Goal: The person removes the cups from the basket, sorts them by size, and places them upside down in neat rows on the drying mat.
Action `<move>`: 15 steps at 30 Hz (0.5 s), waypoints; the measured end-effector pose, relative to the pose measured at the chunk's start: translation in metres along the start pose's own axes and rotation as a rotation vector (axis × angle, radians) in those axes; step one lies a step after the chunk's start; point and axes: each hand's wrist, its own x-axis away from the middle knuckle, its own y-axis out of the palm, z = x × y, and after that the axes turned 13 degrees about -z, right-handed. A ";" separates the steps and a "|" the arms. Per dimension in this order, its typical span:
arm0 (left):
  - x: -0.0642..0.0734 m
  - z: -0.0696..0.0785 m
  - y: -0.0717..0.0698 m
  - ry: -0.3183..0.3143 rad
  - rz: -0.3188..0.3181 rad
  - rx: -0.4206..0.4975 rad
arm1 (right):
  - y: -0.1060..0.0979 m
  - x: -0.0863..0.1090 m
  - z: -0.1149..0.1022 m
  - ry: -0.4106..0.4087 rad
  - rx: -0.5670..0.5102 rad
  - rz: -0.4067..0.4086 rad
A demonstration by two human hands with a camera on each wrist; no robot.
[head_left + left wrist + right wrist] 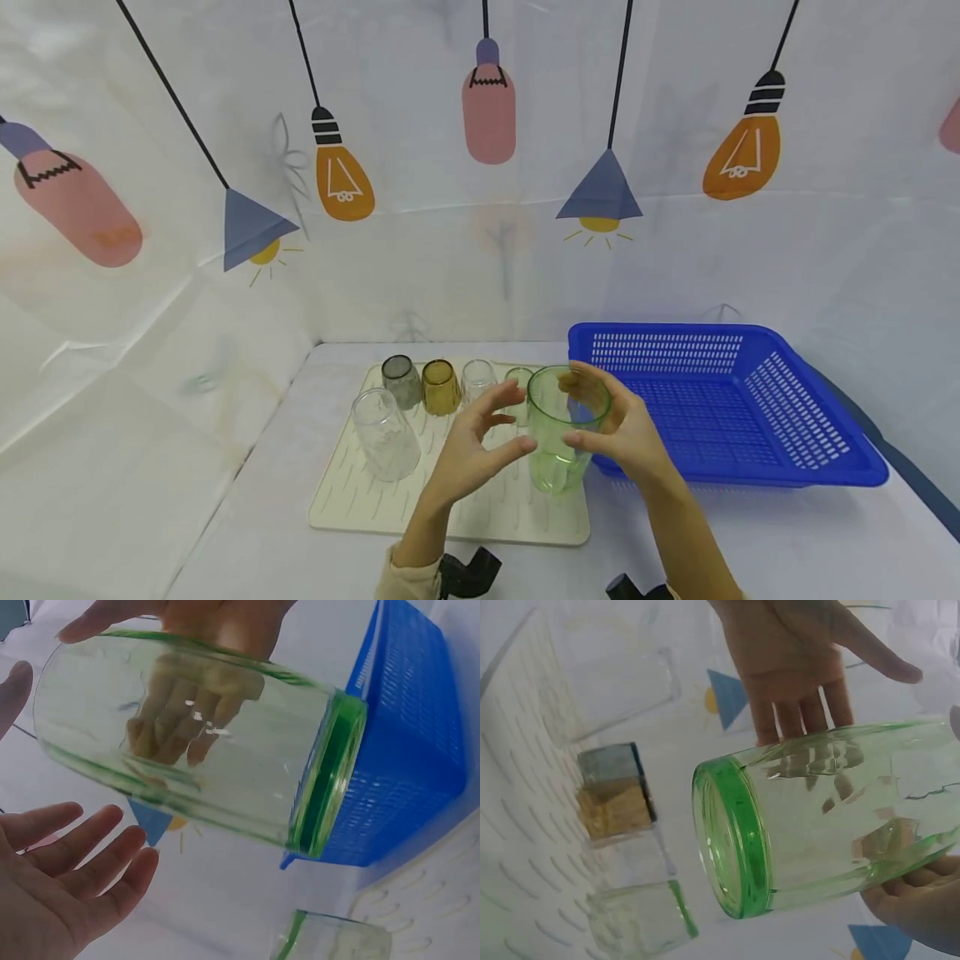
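My right hand [626, 425] grips a large pale green drinking glass [555, 454], thumb on the near side and fingers round the far side. The glass is upright, raised over the right part of a cream drying mat [480, 517]. My left hand [476, 454] is beside it, fingers spread and thumb pointing toward the glass; the left wrist view shows a gap between its fingers [112, 859] and the glass. Behind the large glass, a small green glass [517, 408] on the mat is partly hidden.
Along the mat's back stand a grey glass [402, 383], an amber glass [441, 390] and a small clear glass [477, 379]. A tall clear glass [386, 437] is at the left. A blue plastic basket [720, 475] occupies the table's right side.
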 end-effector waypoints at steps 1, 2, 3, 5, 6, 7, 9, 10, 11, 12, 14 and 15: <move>-0.002 0.001 0.002 -0.008 -0.018 0.002 | 0.003 0.000 0.001 0.006 0.000 0.001; -0.004 0.002 0.003 -0.014 -0.035 -0.003 | 0.005 0.000 0.002 0.010 0.000 0.001; -0.005 0.002 0.005 -0.025 -0.049 -0.009 | 0.007 0.001 0.002 0.015 -0.005 0.002; -0.007 0.003 0.007 -0.035 -0.070 -0.025 | 0.011 0.001 0.004 0.022 -0.015 -0.001; -0.008 0.003 0.008 -0.037 -0.078 -0.028 | 0.012 0.001 0.004 0.021 -0.020 -0.008; -0.009 0.003 0.008 -0.038 -0.082 -0.028 | 0.014 0.001 0.004 0.017 -0.020 -0.015; -0.009 0.003 0.008 -0.037 -0.091 -0.023 | 0.016 0.002 0.005 0.015 -0.018 -0.030; -0.009 0.003 0.008 -0.031 -0.096 -0.018 | 0.017 0.002 0.005 0.014 -0.010 -0.040; -0.009 0.003 0.008 -0.028 -0.101 -0.014 | 0.017 0.003 0.005 0.011 0.010 -0.049; -0.009 0.003 0.008 -0.025 -0.108 -0.008 | 0.018 0.003 0.005 0.007 0.029 -0.056; -0.008 0.003 0.007 -0.020 -0.118 -0.006 | 0.019 0.004 0.005 0.009 0.068 -0.064; -0.008 0.004 0.006 -0.023 -0.121 -0.006 | 0.020 0.004 0.005 0.008 0.089 -0.070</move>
